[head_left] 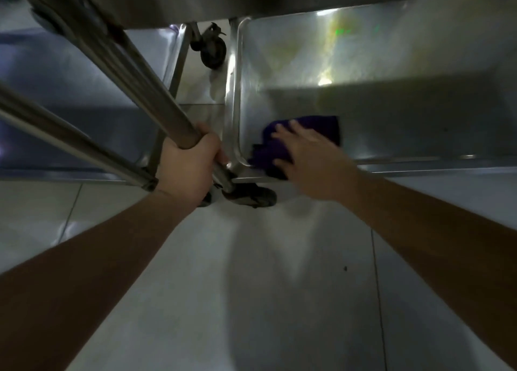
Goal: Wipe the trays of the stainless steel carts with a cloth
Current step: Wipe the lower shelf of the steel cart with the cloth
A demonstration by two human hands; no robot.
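1. At the far left we see the lower tray (70, 96) of a second steel cart, its surface bluish and blurred, standing beside the cart we are cleaning.
2. Crossing above that tray, a round steel post (134, 71) slants down from the top left toward our left hand.
3. Our left hand (187, 166) is clenched around the lower end of this post, fingers wrapped over it and the thumb side facing us; the forearm reaches in from the bottom left.
4. Just below that hand we see a dark caster wheel (251, 195) resting on the pale tiled floor (251, 286); another caster (213, 52) shows farther back in the gap between the two carts.
5. Right of the gap lies the bottom tray (391, 96) of our cart, its raised rim curving round the near left corner, with yellowish glare on its far part.
6. Our purple cloth (305, 130) lies in that near left corner, touching the tray floor and reaching the near rim.
7. Our right hand (305, 158) rests flat on the cloth with fingers spread, pressing it down rather than gripping it.
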